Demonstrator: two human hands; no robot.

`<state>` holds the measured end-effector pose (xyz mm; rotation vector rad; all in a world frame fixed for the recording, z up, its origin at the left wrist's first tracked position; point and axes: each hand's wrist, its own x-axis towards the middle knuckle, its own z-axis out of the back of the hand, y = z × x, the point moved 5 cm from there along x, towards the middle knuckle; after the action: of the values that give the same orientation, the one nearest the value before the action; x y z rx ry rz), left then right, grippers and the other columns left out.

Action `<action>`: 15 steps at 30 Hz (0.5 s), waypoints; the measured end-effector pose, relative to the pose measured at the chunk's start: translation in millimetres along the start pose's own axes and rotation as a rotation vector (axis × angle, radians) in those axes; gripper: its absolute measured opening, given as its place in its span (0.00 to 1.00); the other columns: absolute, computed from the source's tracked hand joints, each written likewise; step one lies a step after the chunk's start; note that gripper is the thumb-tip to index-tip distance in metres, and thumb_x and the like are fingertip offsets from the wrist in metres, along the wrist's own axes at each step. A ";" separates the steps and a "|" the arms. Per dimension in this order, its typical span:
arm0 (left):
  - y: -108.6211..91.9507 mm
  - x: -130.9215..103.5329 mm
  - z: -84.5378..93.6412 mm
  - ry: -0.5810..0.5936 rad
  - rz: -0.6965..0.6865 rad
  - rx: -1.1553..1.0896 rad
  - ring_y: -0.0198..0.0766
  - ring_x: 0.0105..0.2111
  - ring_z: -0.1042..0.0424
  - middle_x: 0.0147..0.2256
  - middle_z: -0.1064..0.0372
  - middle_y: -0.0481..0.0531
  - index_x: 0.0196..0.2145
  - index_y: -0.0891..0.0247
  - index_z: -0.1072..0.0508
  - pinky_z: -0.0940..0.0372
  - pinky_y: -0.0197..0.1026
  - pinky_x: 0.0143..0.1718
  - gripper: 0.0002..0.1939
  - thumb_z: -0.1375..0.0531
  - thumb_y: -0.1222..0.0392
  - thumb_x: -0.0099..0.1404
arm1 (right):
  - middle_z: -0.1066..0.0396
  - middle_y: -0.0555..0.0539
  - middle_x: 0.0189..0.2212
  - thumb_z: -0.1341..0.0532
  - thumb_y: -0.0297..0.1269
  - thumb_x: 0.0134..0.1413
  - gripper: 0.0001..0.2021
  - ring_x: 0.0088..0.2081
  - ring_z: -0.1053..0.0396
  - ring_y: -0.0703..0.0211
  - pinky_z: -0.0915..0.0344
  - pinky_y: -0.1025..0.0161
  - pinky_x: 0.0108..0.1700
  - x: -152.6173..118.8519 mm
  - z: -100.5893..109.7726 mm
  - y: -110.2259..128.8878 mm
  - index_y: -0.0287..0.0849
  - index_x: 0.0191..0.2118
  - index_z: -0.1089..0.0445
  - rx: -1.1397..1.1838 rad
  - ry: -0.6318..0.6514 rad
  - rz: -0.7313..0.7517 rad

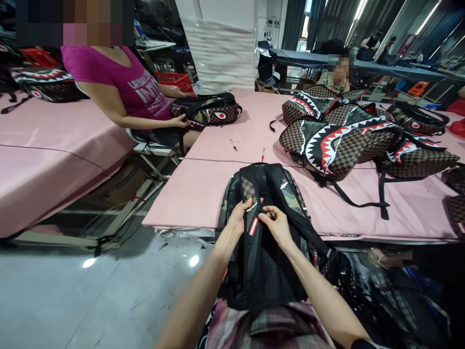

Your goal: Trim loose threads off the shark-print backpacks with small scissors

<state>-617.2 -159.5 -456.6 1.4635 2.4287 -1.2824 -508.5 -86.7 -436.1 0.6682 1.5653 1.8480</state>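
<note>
A black backpack (278, 274) with checkered and camouflage panels lies with its strap side up, between the table edge and my lap. My left hand (238, 219) is closed around the left shoulder strap (249, 188), thumb on top near its checkered patch. Just right of it, my right hand (278, 224) is pinched at the strap's inner edge; whatever is between those fingertips is too small to make out. A red label (253, 226) with white lettering sits on the strap just below the fingers.
Several shark-mouth backpacks (337, 145) are heaped on the pink table (196, 194) to the right, straps trailing. A pen (263, 155) and a small dark tool (233, 145) lie beyond my backpack. At left, a seated person in a magenta shirt (123, 87) handles another bag (209, 110).
</note>
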 end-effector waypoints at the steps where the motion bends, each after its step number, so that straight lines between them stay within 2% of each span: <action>1: 0.8 -2.0 0.9 -0.008 -0.009 0.008 0.40 0.30 0.26 0.29 0.25 0.55 0.34 0.70 0.26 0.32 0.41 0.38 0.14 0.34 0.59 0.51 | 0.36 0.56 0.19 0.36 0.44 0.40 0.13 0.23 0.40 0.65 0.43 0.67 0.28 -2.9 -4.0 -1.4 0.41 0.31 0.30 -0.055 0.013 0.004; 3: 2.5 -9.1 4.5 -0.031 -0.031 0.026 0.39 0.30 0.26 0.29 0.25 0.54 0.34 0.69 0.27 0.33 0.40 0.38 0.14 0.34 0.58 0.50 | 0.37 0.55 0.18 0.39 0.44 0.43 0.11 0.22 0.40 0.65 0.43 0.67 0.27 -4.9 -5.6 -4.1 0.41 0.26 0.32 -0.125 -0.008 0.017; 5: 4.8 -18.9 9.5 -0.052 -0.058 0.051 0.37 0.31 0.26 0.31 0.25 0.53 0.35 0.67 0.27 0.33 0.38 0.39 0.15 0.33 0.59 0.50 | 0.36 0.54 0.17 0.44 0.43 0.49 0.12 0.22 0.39 0.64 0.43 0.67 0.28 -3.0 -0.1 -5.7 0.41 0.22 0.33 -0.132 -0.056 0.023; 7: 8.7 -28.3 14.6 -0.072 -0.080 0.102 0.37 0.33 0.26 0.32 0.25 0.52 0.37 0.66 0.27 0.34 0.37 0.39 0.16 0.33 0.59 0.49 | 0.35 0.52 0.19 0.48 0.42 0.53 0.14 0.24 0.37 0.63 0.41 0.66 0.29 -0.6 7.5 -4.7 0.40 0.24 0.33 -0.119 -0.110 0.031; 9: 15.0 -34.9 18.8 -0.100 -0.083 0.182 0.37 0.32 0.26 0.32 0.25 0.53 0.37 0.66 0.27 0.34 0.37 0.37 0.18 0.33 0.56 0.49 | 0.31 0.49 0.24 0.49 0.41 0.53 0.13 0.28 0.34 0.61 0.39 0.66 0.33 -1.2 10.1 -0.9 0.40 0.29 0.31 -0.110 -0.137 0.059; 12: 24.4 -42.0 23.2 -0.142 -0.088 0.271 0.37 0.29 0.27 0.29 0.26 0.52 0.34 0.67 0.27 0.35 0.36 0.33 0.19 0.33 0.52 0.47 | 0.27 0.49 0.31 0.43 0.37 0.49 0.10 0.33 0.31 0.60 0.38 0.65 0.36 -8.8 0.6 5.1 0.44 0.37 0.29 -0.208 -0.047 0.102; 14: 27.3 -50.2 27.8 -0.141 -0.096 0.300 0.37 0.29 0.28 0.28 0.26 0.52 0.33 0.68 0.27 0.35 0.36 0.32 0.20 0.32 0.51 0.46 | 0.27 0.51 0.25 0.42 0.35 0.48 0.08 0.29 0.30 0.60 0.38 0.65 0.33 -15.4 -0.1 5.2 0.44 0.34 0.28 -0.278 0.036 0.091; 15: 26.9 -56.4 32.2 -0.140 -0.103 0.343 0.38 0.30 0.28 0.28 0.26 0.53 0.33 0.68 0.27 0.35 0.36 0.31 0.21 0.33 0.50 0.45 | 0.28 0.52 0.21 0.43 0.35 0.49 0.07 0.27 0.31 0.60 0.38 0.66 0.31 -18.1 6.6 4.5 0.43 0.32 0.27 -0.290 0.056 0.082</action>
<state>-577.5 -215.4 -471.6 1.2687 2.3065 -1.8312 -492.0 -96.0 -430.3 0.5585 1.2827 2.1175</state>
